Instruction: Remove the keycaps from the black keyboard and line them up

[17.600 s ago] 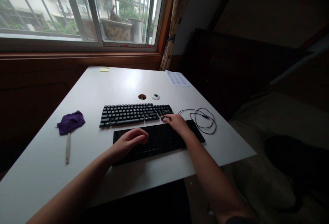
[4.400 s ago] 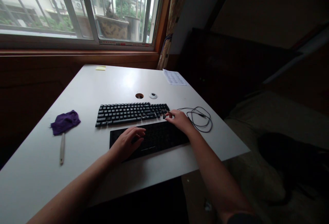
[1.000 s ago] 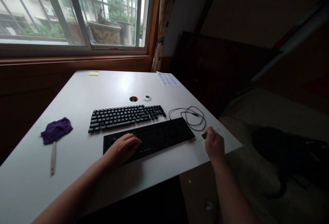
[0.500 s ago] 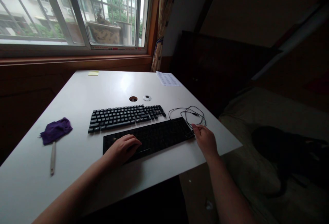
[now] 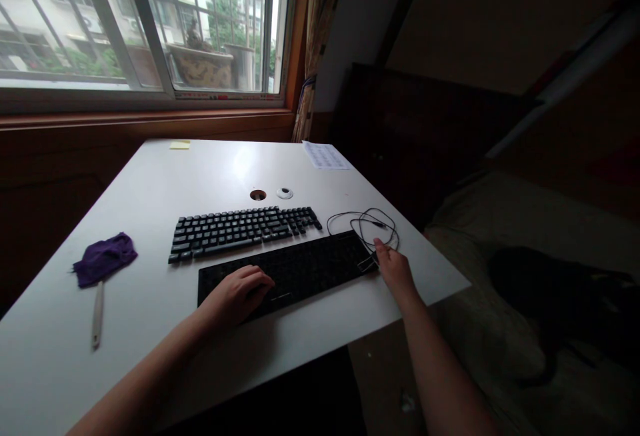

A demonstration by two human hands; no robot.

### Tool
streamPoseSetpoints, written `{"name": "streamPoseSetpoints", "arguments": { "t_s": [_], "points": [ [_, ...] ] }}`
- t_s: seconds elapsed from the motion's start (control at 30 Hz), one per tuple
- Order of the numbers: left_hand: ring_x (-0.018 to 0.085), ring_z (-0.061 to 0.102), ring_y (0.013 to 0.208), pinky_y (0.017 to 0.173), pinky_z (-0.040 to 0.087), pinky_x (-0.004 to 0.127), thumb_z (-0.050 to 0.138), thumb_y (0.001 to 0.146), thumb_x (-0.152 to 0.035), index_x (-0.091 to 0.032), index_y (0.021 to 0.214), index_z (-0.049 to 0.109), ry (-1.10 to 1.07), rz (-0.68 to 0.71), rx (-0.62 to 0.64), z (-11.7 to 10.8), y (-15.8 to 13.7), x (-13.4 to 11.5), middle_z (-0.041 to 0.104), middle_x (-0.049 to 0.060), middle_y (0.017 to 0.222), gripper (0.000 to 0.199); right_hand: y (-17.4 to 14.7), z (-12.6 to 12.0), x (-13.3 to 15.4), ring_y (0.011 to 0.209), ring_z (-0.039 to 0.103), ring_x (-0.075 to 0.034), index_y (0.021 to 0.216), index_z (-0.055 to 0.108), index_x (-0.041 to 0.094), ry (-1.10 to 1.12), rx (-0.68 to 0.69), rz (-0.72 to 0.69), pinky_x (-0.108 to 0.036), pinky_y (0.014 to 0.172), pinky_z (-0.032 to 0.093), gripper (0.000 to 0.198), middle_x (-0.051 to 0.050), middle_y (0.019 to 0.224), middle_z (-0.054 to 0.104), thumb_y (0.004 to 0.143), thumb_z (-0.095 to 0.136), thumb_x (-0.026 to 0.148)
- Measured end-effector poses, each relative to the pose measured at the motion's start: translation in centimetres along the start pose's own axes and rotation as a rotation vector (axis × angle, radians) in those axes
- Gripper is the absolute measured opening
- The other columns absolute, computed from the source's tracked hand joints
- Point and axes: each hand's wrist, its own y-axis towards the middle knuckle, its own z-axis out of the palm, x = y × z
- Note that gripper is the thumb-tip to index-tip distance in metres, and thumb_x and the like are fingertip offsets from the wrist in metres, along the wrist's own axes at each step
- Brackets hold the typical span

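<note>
A black keyboard base (image 5: 310, 268) lies slantwise near the table's front edge, with its keycaps off as far as the dim light shows. My left hand (image 5: 249, 289) rests on its left half, fingers curled and pressed together against it. At the base's right end my right hand (image 5: 394, 264) is closed in a pinch on a thin wire keycap puller (image 5: 367, 263). The puller's wire loops reach over the base's right edge; its handle is hidden by the fingers. Just behind the base, loose black keycaps (image 5: 235, 229) lie set out in keyboard order. A black cable (image 5: 373, 217) coils behind my right hand.
On the left lies a brush with a grey handle (image 5: 97, 316) and a purple cloth (image 5: 105, 259) over its head. A round cable hole (image 5: 258, 195) and its white cover (image 5: 285, 193) are behind the keycaps. Farther back are yellow notes (image 5: 180, 145) and a printed sheet (image 5: 326, 155).
My right hand has shifted slightly, and the puller's wire loops show more plainly at the base's right end. My left hand stays in place. The view has tipped a little.
</note>
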Motion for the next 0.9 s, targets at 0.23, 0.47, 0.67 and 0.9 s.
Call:
{"name": "streamPoseSetpoints", "arguments": {
  "t_s": [0.23,0.47,0.67,0.9],
  "points": [
    [0.015,0.065,0.083,0.074,0.054,0.025,0.053,0.096,-0.017,-0.019,0.098,0.067,-0.008,-0.009,-0.010,0.1,-0.1,0.2,0.068,0.005,0.090,0.015,-0.3,0.0,0.6,0.056,0.058,-0.022,0.061,0.057,0.021,0.009,0.030,-0.081,-0.031,0.057,0.038,0.064,-0.009,0.059,0.065,0.094,0.032,0.070],
    [0.015,0.066,0.082,0.073,0.054,0.025,0.054,0.095,-0.017,-0.019,0.097,0.067,0.006,-0.015,-0.003,0.1,0.0,0.2,0.068,0.005,0.089,0.014,-1.2,0.1,2.1,0.067,0.065,-0.023,0.070,0.064,0.020,-0.121,0.070,-0.221,-0.030,0.063,0.040,0.062,-0.010,0.070,0.070,0.099,0.029,0.062],
    [0.015,0.066,0.083,0.074,0.055,0.025,0.054,0.095,-0.017,-0.019,0.098,0.068,0.008,-0.004,-0.007,0.1,0.1,0.0,0.069,0.005,0.090,0.015,-2.1,-0.1,3.2,0.068,0.066,-0.022,0.075,0.066,0.020,-0.364,0.005,-0.331,-0.030,0.062,0.038,0.062,-0.009,0.076,0.071,0.101,0.027,0.061],
    [0.016,0.066,0.083,0.075,0.055,0.026,0.053,0.095,-0.018,-0.019,0.097,0.068,0.018,-0.007,-0.003,0.0,0.1,-0.1,0.069,0.005,0.090,0.015,-3.2,0.1,3.1,0.067,0.065,-0.022,0.078,0.067,0.018,-0.429,-0.103,-0.330,-0.030,0.061,0.037,0.063,-0.011,0.076,0.070,0.102,0.026,0.059]
  ]
}}
